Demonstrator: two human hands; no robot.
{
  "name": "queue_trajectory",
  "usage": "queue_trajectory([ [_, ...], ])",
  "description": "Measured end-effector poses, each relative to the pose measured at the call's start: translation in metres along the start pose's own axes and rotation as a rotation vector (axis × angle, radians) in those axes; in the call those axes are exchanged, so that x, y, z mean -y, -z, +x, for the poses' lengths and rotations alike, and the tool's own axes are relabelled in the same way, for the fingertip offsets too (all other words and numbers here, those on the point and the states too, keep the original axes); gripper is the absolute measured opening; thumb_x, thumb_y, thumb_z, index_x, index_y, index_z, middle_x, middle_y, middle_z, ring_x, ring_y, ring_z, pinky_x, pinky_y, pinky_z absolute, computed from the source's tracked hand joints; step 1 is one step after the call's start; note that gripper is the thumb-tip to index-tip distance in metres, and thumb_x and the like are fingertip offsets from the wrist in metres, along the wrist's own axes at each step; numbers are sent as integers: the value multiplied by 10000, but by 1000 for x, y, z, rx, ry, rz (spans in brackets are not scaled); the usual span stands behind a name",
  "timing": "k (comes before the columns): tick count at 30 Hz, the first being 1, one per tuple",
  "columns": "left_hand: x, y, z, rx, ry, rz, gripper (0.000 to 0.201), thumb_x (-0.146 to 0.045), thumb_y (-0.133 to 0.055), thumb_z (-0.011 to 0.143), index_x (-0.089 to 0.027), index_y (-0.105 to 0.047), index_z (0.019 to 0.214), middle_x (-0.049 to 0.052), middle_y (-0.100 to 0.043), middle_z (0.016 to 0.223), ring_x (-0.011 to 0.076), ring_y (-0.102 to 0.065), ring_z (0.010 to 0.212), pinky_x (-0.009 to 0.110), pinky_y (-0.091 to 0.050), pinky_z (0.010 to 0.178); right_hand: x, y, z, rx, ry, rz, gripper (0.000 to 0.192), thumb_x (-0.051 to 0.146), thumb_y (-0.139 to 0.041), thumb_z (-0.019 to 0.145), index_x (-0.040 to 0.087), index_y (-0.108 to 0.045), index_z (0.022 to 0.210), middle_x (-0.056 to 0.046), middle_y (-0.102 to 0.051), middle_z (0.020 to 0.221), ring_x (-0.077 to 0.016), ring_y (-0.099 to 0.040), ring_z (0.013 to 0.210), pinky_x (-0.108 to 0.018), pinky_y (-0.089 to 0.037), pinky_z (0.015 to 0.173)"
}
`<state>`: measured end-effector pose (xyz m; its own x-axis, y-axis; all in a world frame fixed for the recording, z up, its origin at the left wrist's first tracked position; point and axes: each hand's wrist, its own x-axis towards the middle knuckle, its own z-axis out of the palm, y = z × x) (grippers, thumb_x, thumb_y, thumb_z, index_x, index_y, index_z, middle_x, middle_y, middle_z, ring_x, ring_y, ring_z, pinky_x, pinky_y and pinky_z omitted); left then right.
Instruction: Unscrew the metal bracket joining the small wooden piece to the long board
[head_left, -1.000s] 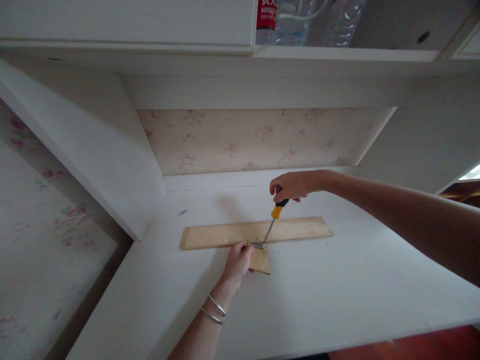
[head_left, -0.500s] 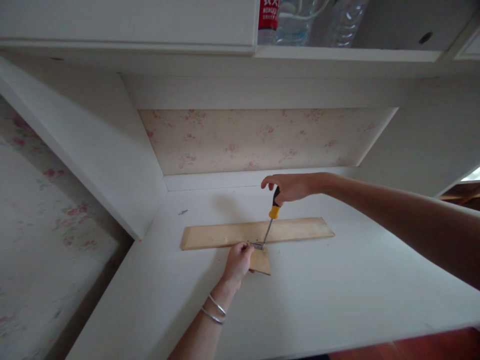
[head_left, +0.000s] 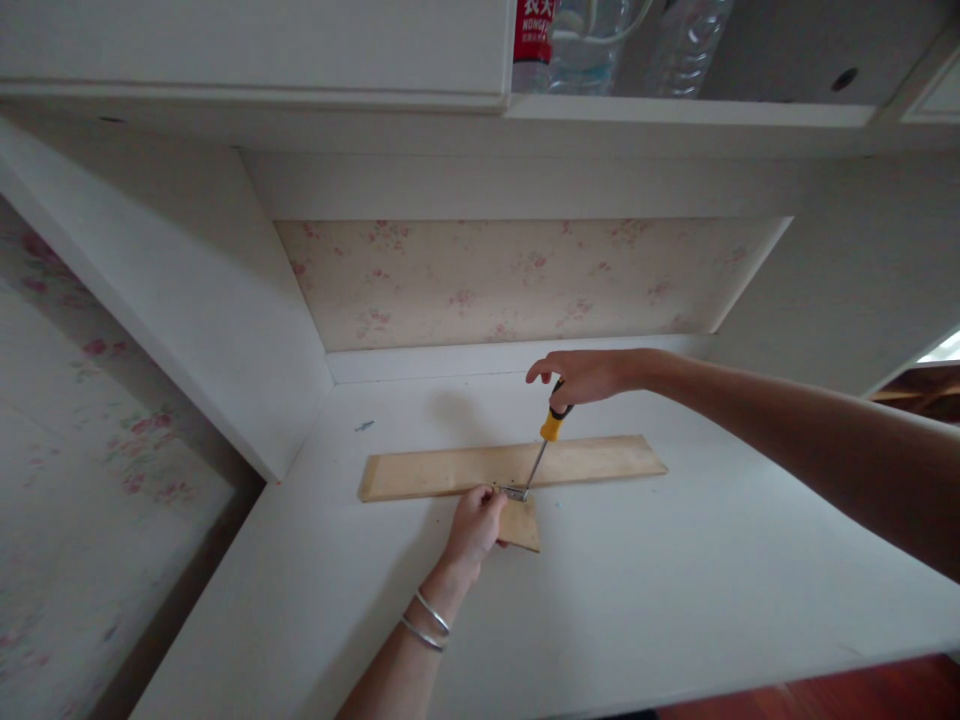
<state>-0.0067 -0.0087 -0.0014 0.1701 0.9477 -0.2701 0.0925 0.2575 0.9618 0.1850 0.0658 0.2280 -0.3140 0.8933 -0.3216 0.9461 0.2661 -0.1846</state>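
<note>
One left hand (head_left: 474,522) and one right hand (head_left: 589,378) make two. One screwdriver (head_left: 551,427). One long board (head_left: 435,470), one short board (head_left: 519,527) — two in all. One metal fitting (head_left: 514,493). Two bangles (head_left: 422,634). One tabletop (head_left: 660,590). Bottles (head_left: 534,35): at least two, the exact number hidden by overlap — and loose hardware (head_left: 364,426), too small to count.

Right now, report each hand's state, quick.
Left hand: closed, holding the short board.
Right hand: closed, holding the yellow-and-black screwdriver by its handle.
</note>
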Motion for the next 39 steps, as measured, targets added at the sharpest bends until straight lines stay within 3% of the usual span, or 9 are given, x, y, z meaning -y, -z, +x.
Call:
queue_trajectory([
  [4,1,0,1,10,3,6,206,-372,-531,734,-179,-510,666,-21,-457,613,138,-502,560,202,-371,371,-3,-1,2,22,-69,-37,518,534,-541,763,183,-588,1142,-95,-636,1010,-156,-569,600,-277,-405,518],
  [7,0,0,1,2,-11,28,191,-346,-524,734,-175,-502,651,-26,-426,596,123,-474,540,185,-351,360,-1,-1,0,65,-65,38,505,393,-587,723,210,-549,1192,-81,-629,1071,-117,-537,502,-264,-393,459],
  [10,-1,0,1,1,-29,25,188,-337,-521,737,-175,-494,645,-32,-403,585,113,-447,523,178,-339,353,2,1,-6,60,-33,120,521,291,-628,652,210,-572,1163,-69,-628,1091,-122,-569,561,-239,-411,462],
  [14,-1,0,1,2,-20,24,190,-349,-524,736,-174,-508,664,-24,-433,601,127,-478,547,187,-359,359,1,4,-11,106,-20,142,319,306,-638,654,162,-677,936,-43,-667,790,-155,-595,597,-242,-437,509],
  [16,-1,0,0,7,-7,17,188,-351,-524,733,-175,-512,667,-21,-449,606,134,-496,558,191,-367,362,-3,4,-13,117,-17,155,284,318,-648,654,165,-694,889,-32,-663,737,-160,-601,601,-247,-442,532],
  [25,-3,-1,-1,9,5,14,197,-361,-539,731,-168,-552,696,-1,-530,641,150,-541,577,201,-381,381,-22,0,-23,101,22,202,292,311,-661,654,180,-696,912,-26,-661,731,-168,-599,663,-247,-428,575],
  [30,-3,-1,0,9,22,13,180,-342,-544,729,-166,-543,693,1,-526,635,148,-542,577,196,-381,380,-28,-1,-26,71,82,159,303,318,-680,652,206,-705,933,-19,-676,836,-178,-605,748,-249,-430,629],
  [39,1,0,4,-2,52,31,211,-363,-581,711,-162,-534,667,6,-533,627,144,-539,558,193,-366,375,-39,-8,-21,86,185,216,272,144,-627,593,201,-682,853,1,-675,938,-178,-600,832,-241,-427,717],
])
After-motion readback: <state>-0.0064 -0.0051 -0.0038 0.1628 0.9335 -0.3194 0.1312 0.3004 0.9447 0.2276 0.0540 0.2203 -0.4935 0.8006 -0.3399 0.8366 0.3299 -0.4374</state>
